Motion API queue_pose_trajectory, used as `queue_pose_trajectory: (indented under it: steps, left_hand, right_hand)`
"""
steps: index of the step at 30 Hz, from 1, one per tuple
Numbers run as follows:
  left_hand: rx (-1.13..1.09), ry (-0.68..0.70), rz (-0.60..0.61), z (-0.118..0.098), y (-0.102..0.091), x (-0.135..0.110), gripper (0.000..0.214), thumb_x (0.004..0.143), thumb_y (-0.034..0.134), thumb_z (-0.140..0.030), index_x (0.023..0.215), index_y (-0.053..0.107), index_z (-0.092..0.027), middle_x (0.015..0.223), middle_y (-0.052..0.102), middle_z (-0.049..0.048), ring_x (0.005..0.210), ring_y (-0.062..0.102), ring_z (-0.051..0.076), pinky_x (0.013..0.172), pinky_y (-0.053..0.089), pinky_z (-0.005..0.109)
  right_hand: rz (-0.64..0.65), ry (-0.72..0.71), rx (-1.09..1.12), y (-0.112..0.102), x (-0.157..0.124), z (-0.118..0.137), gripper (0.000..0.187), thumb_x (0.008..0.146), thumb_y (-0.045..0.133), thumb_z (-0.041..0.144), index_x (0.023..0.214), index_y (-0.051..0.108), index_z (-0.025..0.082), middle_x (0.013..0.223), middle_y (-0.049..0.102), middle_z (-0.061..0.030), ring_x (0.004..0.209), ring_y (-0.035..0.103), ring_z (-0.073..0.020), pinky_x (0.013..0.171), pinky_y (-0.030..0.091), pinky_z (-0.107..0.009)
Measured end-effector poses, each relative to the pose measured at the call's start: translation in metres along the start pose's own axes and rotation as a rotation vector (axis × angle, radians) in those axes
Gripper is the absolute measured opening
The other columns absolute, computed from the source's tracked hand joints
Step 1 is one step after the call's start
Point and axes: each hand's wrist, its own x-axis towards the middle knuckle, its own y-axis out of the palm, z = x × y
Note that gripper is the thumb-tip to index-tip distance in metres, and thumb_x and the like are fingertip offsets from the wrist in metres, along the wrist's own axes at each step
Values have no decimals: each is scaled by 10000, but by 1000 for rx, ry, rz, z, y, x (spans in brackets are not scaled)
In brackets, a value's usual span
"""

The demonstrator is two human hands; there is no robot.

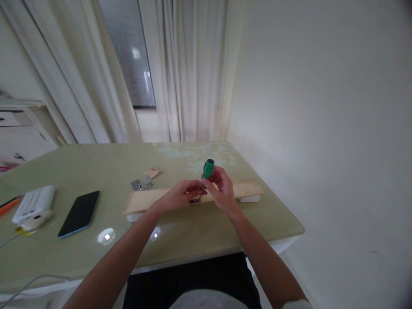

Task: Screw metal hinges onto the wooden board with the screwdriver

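A light wooden board [143, 201] lies across white blocks [250, 199] on the table. At the middle of its near edge sits a small metal hinge [195, 201]. My right hand [222, 189] is closed on a screwdriver [209, 169] with a green and black handle, held nearly upright. The shaft runs down to the hinge; whether its tip sits in a screw is too small to tell. My left hand [185, 193] rests over the board beside the shaft. Its fingers are pinched together near the shaft, and what they hold, if anything, is hidden.
Several metal hinges [137, 185] and a small wooden piece [152, 173] lie behind the board. Left of it are a dark tablet or phone [80, 213], a white power strip or box [34, 204] with a cable, and an orange tool [9, 206]. A wall stands at the right.
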Motion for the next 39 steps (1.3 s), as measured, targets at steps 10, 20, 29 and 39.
queue_pose_trajectory:
  steps: [10, 20, 29, 39]
  left_hand:
    - [-102, 18, -4, 4, 4, -2, 226, 989, 633, -286, 1121, 765, -157, 1111, 788, 100, 1051, 717, 228, 979, 554, 363]
    - [-186, -17, -11, 10, 5, -6, 241, 971, 679, -329, 1112, 779, -161, 1155, 789, 116, 1084, 715, 255, 962, 564, 375]
    - [-208, -40, -88, 16, 7, -5, 230, 929, 720, -338, 1054, 790, -158, 1028, 802, 90, 923, 727, 211, 850, 574, 326]
    - [-167, -28, -147, 24, 7, -4, 255, 896, 738, -348, 1012, 809, -132, 975, 803, 100, 892, 724, 207, 837, 578, 319]
  right_hand:
    - [77, -33, -97, -1, 0, 12, 367, 935, 753, 380, 1254, 617, 259, 1038, 747, -53, 885, 693, -178, 823, 583, -339]
    - [19, -75, -246, 5, -1, 19, 297, 893, 786, 343, 1149, 665, 254, 941, 742, -28, 810, 695, -175, 728, 582, -312]
    - [40, -34, -263, 6, 4, 17, 349, 897, 764, 335, 1207, 622, 260, 974, 752, -34, 828, 707, -183, 781, 597, -339]
    - [104, 28, -227, 6, 6, 16, 308, 942, 746, 342, 1218, 640, 253, 1049, 807, -53, 903, 755, -196, 878, 588, -354]
